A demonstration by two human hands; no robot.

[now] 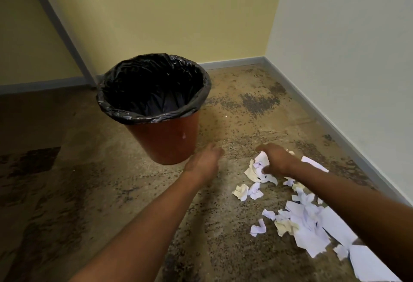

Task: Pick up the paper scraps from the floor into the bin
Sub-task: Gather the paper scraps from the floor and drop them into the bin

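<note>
A: Since the paper scraps (299, 212) are thin, torn and crumpled, they look near weightless and soft; nothing fragile, but single flat bits will likely be fiddly to lift off the floor (138, 192); better to bunch a clump and pinch it from above.

B: Where's the grip?

A: right hand (276, 159) is curled down over the far clump (260, 167), fingers bent around it and touching the paper; can't tell if it's lifted clear; left hand (204, 159) hangs loosely open, empty, just beside the bin (165, 136).

B: Rest of the pile?

A: spread under and beside the right forearm, toward the right wall; bin stands left of it, black liner (154, 87) open, no paper visible inside.
</note>
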